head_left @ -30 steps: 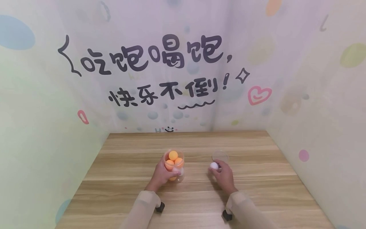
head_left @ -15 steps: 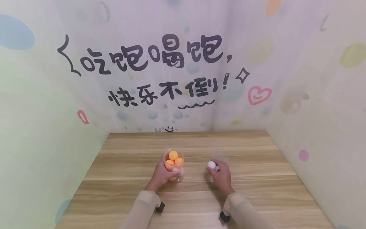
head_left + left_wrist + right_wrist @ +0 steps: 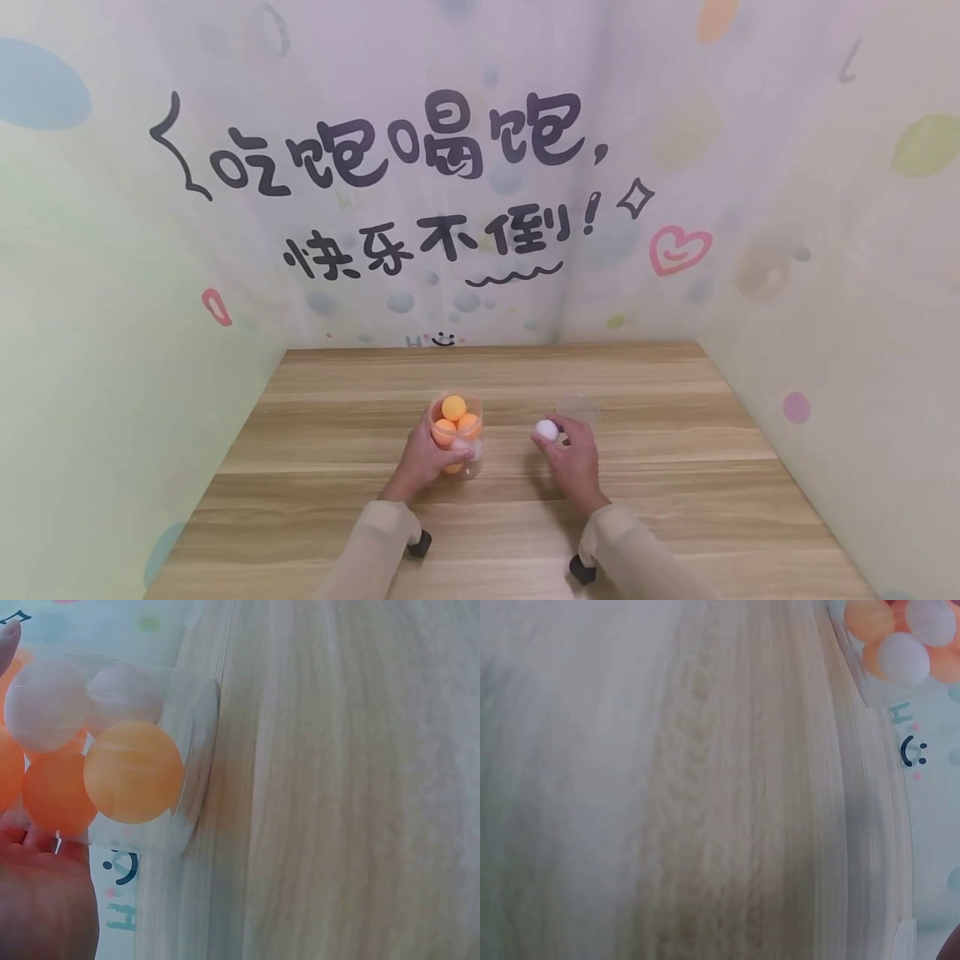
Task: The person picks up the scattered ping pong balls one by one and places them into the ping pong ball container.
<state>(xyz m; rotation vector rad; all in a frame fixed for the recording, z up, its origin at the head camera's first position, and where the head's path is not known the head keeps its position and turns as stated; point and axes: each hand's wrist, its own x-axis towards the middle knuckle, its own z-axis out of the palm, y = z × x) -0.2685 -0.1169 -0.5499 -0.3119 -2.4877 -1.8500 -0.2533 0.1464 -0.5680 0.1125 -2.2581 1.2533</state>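
My left hand (image 3: pixel 423 461) grips a clear plastic jar (image 3: pixel 473 472) from its left side, the thumb across the front. Orange ping-pong balls (image 3: pixel 454 408) fill it up to the rim, and white ones (image 3: pixel 46 703) show through its wall in the left wrist view. To the right, my right hand (image 3: pixel 577 467) pinches a white ping-pong ball (image 3: pixel 547 431) between thumb and fingers, apart from the jar. The right wrist view catches only a sliver of that hand at its lower right; the pinched ball is out of that view.
Just behind the right hand, a clear round lid (image 3: pixel 587 408) lies on the wooden table (image 3: pixel 360 375). A printed cloth wall (image 3: pixel 525 308) stands along the table's back edge, with pale walls at both sides. Each wrist wears a black device (image 3: pixel 421 543).
The right hand has moved a little left with the white ping-pong ball, away from the lid and closer to the jar. The left hand and the jar have stayed in place.
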